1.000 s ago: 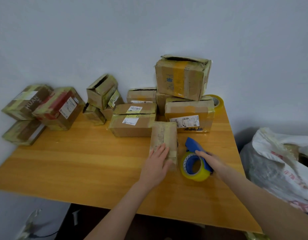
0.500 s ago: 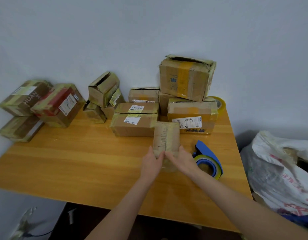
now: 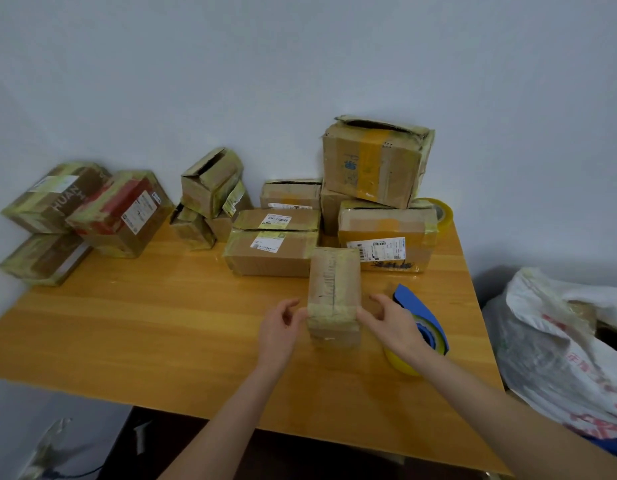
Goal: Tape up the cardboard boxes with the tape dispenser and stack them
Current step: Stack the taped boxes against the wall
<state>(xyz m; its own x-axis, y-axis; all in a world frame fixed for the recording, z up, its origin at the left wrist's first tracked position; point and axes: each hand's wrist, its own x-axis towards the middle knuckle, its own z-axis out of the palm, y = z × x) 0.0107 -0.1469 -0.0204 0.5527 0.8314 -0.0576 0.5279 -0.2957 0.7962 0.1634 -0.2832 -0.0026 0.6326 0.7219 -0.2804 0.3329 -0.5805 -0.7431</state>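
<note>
Resting on the orange wooden counter (image 3: 161, 323), the small tape-wrapped brown cardboard box (image 3: 334, 285) sat between the left hand (image 3: 279, 332) and right hand (image 3: 393, 327), each grip curled against one side, with the blue tape dispenser (image 3: 416, 304) just right.

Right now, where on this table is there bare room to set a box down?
The widest bare patch is the front-left of the table, bordered by the left box pile, the back row of boxes and the left hand. Crowded: the back, and the right side around the small box, right hand and tape dispenser.
</note>
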